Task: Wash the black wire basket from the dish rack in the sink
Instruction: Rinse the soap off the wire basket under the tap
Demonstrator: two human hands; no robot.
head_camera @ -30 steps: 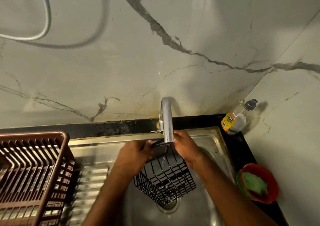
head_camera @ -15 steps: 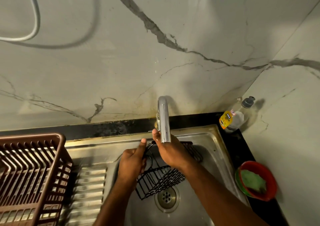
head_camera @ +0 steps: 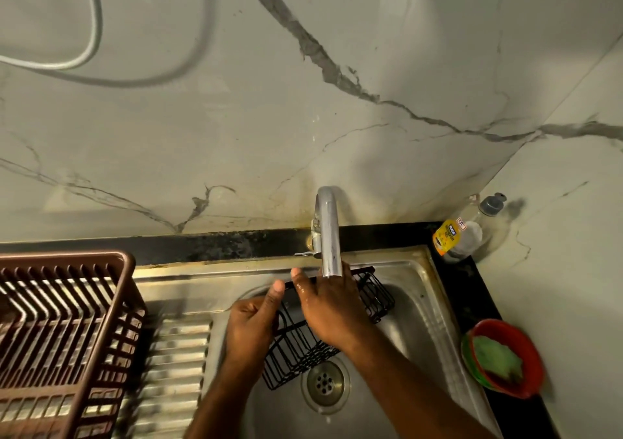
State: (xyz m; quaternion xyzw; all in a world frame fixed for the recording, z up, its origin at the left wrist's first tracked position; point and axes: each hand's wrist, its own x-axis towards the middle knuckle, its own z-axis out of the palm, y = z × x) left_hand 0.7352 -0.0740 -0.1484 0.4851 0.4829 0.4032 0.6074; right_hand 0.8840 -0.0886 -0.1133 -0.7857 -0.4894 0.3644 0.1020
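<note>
Steel fills the near part of our view: we look down into a stainless sink (head_camera: 421, 324), and its round drain (head_camera: 325, 382) lies nearest to us at the bottom of the basin. Left of the basin we see the ribbed draining board (head_camera: 175, 354), and on the far left stands a brown plastic dish rack (head_camera: 64, 330).

Just beyond the drain we hold the black wire basket (head_camera: 374, 300) tilted inside the basin, under the tap. Our left hand (head_camera: 251, 327) grips its left end, the fingers curled around the wires and the thumb raised against the rim. Our right hand (head_camera: 332, 307) lies over the top of the basket with the fingers spread and rather straight, pressing on it; whether the fingertips hook a wire we cannot tell.

On the right, on the black counter, a red bowl (head_camera: 505, 357) holds a green scrub pad (head_camera: 497, 359). Farther away, the chrome tap (head_camera: 328, 233) bends over the basket. In the far right corner stands a dish soap bottle (head_camera: 458, 234). Behind everything rises the marble wall (head_camera: 303, 118), with a grey hose (head_camera: 96, 30) hanging at the far left.
</note>
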